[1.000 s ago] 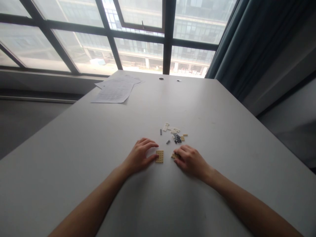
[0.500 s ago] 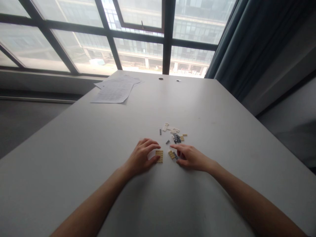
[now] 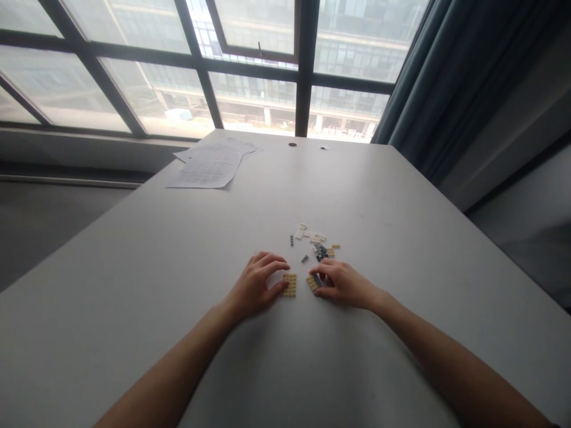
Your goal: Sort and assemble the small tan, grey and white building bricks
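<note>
My left hand (image 3: 260, 282) lies on the table with its fingers apart. Its thumb rests on the left part of a square tan studded building plate (image 3: 291, 285), while the index fingertip hovers just beyond the plate's far edge. My right hand (image 3: 341, 282) is curled around a smaller tan studded plate (image 3: 311, 286) and a dark grey piece (image 3: 317, 279) beside it. Thumb and index finger are at opposite ends of this pair, which lies tilted; whether the two are joined, I cannot tell. Past the hands lie a small grey piece (image 3: 305, 258) and a pile of dark grey pieces (image 3: 320, 252).
White plates (image 3: 300, 232) and an upright-lying grey strip (image 3: 291, 240) are farther out. A small tan piece (image 3: 336, 246) sits right of the pile. Printed papers (image 3: 205, 168) cover the far left of the white table (image 3: 250, 380), near two cable holes (image 3: 292, 144).
My right index finger has bent down from a stretched pose, and its fingers have closed in on the small tan and grey pieces. My left hand keeps its place on the square plate.
</note>
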The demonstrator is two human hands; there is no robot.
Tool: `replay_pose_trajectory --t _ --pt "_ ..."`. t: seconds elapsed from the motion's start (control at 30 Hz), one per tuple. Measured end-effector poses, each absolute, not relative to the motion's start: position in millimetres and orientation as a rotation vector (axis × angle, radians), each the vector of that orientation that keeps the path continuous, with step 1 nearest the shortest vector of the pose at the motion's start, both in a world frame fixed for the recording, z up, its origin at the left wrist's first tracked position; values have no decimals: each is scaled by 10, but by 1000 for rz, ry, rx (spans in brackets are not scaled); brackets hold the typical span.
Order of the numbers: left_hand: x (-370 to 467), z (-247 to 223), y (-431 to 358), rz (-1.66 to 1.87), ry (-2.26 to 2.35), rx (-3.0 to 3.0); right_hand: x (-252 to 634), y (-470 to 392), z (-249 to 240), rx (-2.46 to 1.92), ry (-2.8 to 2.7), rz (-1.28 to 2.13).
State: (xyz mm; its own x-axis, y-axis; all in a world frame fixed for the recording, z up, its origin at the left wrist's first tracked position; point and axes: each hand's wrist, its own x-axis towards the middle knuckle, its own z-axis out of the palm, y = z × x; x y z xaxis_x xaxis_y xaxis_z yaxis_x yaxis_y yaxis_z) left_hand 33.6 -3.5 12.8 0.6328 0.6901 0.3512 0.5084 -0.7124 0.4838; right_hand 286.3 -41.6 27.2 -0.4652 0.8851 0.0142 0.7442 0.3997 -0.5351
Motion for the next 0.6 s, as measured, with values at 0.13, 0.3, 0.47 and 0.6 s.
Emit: replay_pose_trajectory --t 0.13,0.3,0.47,0.6 --pt "333 127 -33 758 960 2529 2749 -491 211 -1479 -2236 660" --pt "350 106 -56 733 919 2612 2630 -566 175 -1555 -2117 627" --pt "406 100 -119 654 859 2732 2722 -580 218 -1525 -2088 816" --pt "446 118 -152 596 787 2793 2781 -585 242 -1449 -2106 880"
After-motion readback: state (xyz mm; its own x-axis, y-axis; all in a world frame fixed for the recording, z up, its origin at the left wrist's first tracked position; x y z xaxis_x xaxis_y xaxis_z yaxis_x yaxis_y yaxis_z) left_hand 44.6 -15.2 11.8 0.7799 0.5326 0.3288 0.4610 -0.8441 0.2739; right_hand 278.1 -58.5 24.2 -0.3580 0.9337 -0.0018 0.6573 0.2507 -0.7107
